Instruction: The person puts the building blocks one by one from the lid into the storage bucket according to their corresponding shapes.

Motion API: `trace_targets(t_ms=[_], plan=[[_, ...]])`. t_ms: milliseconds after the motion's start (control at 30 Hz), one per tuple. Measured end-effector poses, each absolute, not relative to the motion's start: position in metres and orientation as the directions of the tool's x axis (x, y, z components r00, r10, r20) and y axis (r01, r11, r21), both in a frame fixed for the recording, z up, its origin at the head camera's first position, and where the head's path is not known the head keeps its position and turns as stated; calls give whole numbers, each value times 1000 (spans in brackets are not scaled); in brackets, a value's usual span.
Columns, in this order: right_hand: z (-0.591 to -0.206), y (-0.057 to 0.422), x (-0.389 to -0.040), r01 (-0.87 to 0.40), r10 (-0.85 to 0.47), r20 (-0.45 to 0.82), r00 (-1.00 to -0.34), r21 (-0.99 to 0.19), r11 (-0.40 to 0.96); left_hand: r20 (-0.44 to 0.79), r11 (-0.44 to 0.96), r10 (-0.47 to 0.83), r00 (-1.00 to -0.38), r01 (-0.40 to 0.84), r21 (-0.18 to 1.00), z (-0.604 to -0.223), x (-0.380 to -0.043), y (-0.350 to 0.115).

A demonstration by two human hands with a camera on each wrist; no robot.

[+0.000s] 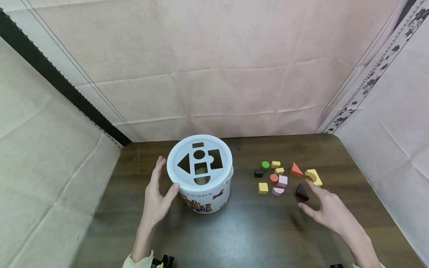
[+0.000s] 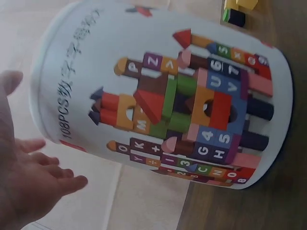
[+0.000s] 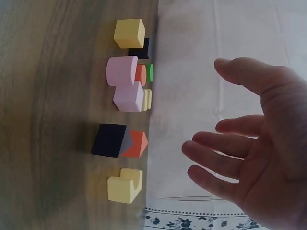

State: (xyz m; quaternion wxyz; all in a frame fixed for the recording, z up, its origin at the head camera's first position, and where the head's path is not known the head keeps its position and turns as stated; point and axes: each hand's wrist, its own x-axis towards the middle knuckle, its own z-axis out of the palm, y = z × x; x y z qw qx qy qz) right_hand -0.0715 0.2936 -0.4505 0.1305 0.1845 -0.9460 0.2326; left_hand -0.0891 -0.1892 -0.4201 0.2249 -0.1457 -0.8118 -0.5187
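A white bucket with printed block pictures stands upright, its pale blue lid cut with shaped holes. At its left side is my left hand, fingers extended and thumb at the lid's rim; whether it touches is unclear. My right hand, thumb and fingers spread, hovers beside a dark triangular block and holds nothing. Just beyond its fingertips lies a yellow arch block. A red-orange triangular block sits behind the dark one, as the right wrist view also shows.
Left of the triangular blocks is a loose group: a yellow cube, a pink half-round block, a pink block, a red round block, a green round block, a black block and small yellow ones. Cloth walls enclose the table.
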Motion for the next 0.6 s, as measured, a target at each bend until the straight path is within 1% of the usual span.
trace_targets(t_ms=[133, 300, 467, 600], plan=[[-455, 296, -75, -436, -304, 352, -885, -400, 806, 567, 382, 0, -824, 524, 762, -423, -102, -190], [-460, 301, -80, -457, -316, 369, -874, -407, 791, 608, 413, 35, -793, 566, 713, -429, -109, -187], [-466, 309, -87, -449, -306, 364, -880, -423, 787, 633, 402, 28, -774, 588, 702, -435, -111, -183], [-472, 321, -99, -426, -285, 347, -893, -453, 783, 666, 359, 4, -746, 622, 696, -438, -112, -180]])
